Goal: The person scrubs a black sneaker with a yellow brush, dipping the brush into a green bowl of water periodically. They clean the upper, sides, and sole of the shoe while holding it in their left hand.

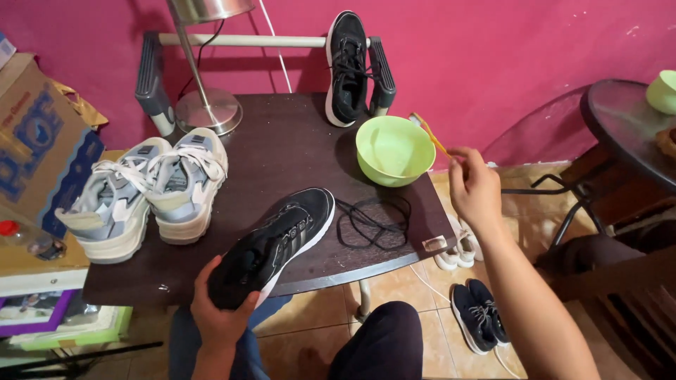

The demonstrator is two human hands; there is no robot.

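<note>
grey sneakers (141, 193); metal lamp (204, 70); cardboard box (35, 141)

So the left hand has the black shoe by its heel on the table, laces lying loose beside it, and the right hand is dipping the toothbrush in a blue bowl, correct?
Not quite: the bowl is light green, not blue, as the head view shows. The rest holds: the left hand grips the black shoe by its heel on the table, the laces lie loose beside it, and the right hand holds the toothbrush at the bowl.

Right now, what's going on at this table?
A seated person's left hand grips the heel of a black laceless sneaker on the dark table. The right hand holds a yellow toothbrush at a green bowl. Loose black laces lie beside the sneaker.
</note>
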